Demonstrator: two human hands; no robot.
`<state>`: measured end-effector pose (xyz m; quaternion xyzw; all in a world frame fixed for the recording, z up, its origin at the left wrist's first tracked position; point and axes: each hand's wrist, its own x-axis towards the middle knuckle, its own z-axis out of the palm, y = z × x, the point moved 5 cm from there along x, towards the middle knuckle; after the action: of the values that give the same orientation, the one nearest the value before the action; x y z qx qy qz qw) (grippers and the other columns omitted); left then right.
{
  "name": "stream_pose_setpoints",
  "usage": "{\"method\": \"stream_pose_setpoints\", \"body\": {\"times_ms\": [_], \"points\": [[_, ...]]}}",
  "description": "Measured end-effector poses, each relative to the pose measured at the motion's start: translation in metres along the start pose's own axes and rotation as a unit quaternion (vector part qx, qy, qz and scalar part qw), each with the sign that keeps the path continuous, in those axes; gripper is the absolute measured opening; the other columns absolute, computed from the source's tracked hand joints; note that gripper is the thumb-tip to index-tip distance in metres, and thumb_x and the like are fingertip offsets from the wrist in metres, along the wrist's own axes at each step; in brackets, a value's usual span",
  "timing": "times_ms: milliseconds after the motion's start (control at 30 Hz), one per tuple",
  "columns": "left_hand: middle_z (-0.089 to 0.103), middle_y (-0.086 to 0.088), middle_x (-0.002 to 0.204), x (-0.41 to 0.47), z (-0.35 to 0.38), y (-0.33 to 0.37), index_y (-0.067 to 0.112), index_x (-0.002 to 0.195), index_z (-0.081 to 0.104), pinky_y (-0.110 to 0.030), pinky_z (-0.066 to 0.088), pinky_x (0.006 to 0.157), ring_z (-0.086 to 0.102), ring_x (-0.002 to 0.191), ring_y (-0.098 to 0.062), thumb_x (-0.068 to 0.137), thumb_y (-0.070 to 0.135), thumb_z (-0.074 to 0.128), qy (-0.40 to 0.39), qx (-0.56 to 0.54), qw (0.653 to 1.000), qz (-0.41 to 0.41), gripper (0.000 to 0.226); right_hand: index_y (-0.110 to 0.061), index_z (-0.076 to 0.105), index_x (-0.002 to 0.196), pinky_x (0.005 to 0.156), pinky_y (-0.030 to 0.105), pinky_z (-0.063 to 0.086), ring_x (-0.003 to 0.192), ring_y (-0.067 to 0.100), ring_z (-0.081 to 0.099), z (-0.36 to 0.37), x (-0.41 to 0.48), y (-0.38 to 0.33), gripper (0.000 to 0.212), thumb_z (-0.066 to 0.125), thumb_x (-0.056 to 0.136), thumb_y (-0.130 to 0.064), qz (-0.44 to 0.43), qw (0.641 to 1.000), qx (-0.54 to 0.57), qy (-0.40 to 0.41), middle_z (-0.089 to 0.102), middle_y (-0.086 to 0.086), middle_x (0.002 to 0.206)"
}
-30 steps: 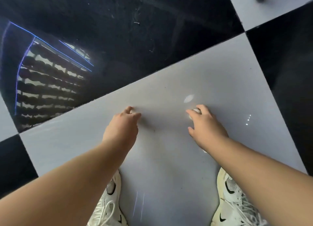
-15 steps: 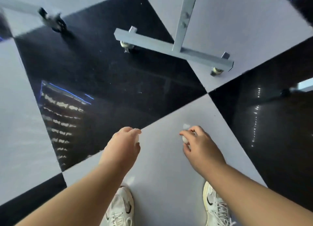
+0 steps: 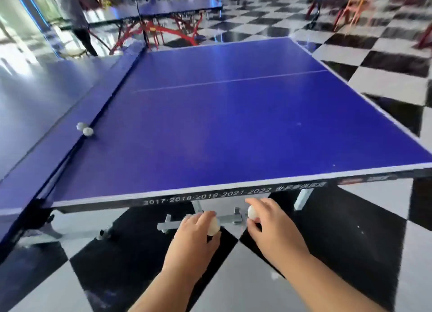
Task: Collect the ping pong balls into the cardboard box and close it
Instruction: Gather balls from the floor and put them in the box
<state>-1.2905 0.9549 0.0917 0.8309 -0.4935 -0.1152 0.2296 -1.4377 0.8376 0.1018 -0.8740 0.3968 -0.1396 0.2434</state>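
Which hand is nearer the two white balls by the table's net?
Left. The left hand is below the blue table's near edge, toward the two white ping pong balls; the right hand is farther right.

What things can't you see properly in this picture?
- Box: nowhere in the head view, so its place is unknown.
- Left ball and right ball: each is partly covered by the fingers of the left hand or the right hand.
- Under the table: hidden by its top, so any balls there cannot be told.
- Far room: blurred; the chairs are unclear.
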Motion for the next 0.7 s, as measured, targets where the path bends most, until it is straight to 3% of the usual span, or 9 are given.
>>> {"method": "stream_pose_setpoints", "body": {"times_ms": [100,200,300,433,700], "points": [[0.051,0.015,0.130,0.023,-0.031,0.105,0.038,0.133,0.046,-0.022,0.040,0.090,0.049,0.114,-0.011,0.089,0.047,0.055,0.026,-0.013,0.998,0.058,0.046,-0.030,0.047,0.131,0.078,0.031,0.050,0.100,0.013,0.057,-0.110,-0.014,0.020,0.040,0.054,0.092,-0.030,0.005,0.998,-0.019,0.057,0.050,-0.007,0.122],[0.052,0.013,0.127,0.043,-0.045,0.221,0.034,0.129,0.053,-0.022,0.046,0.080,0.057,0.098,-0.011,0.088,0.038,0.059,0.065,-0.061,0.990,0.112,0.042,-0.029,0.048,0.131,0.081,0.032,0.049,0.101,0.014,0.057,-0.217,-0.036,0.065,0.040,0.054,0.092,-0.031,0.010,0.992,-0.043,0.117,0.052,-0.006,0.122],[0.055,0.010,0.126,0.051,-0.037,0.328,0.027,0.128,0.056,-0.016,0.045,0.077,0.058,0.092,-0.010,0.088,0.026,0.063,0.092,-0.101,0.976,0.167,0.041,-0.028,0.048,0.132,0.081,0.032,0.051,0.099,0.014,0.058,-0.308,-0.063,0.123,0.040,0.054,0.092,-0.030,0.032,0.984,-0.065,0.162,0.053,-0.005,0.122],[0.052,0.013,0.128,0.056,0.001,0.448,0.029,0.130,0.055,-0.018,0.050,0.071,0.058,0.086,-0.010,0.088,0.023,0.064,0.096,-0.154,0.964,0.194,0.044,-0.027,0.047,0.134,0.082,0.033,0.051,0.099,0.015,0.059,-0.401,-0.100,0.207,0.042,0.053,0.093,-0.028,0.069,0.976,-0.095,0.182,0.053,-0.002,0.125],[0.048,0.016,0.138,0.089,0.090,0.606,0.030,0.135,0.050,-0.011,0.037,0.086,0.052,0.115,-0.006,0.089,0.018,0.061,0.051,-0.141,0.954,0.259,0.049,-0.029,0.045,0.135,0.085,0.034,0.051,0.103,0.014,0.058,-0.497,-0.107,0.341,0.042,0.049,0.093,-0.028,0.126,0.969,-0.102,0.188,0.050,-0.004,0.128]]}}
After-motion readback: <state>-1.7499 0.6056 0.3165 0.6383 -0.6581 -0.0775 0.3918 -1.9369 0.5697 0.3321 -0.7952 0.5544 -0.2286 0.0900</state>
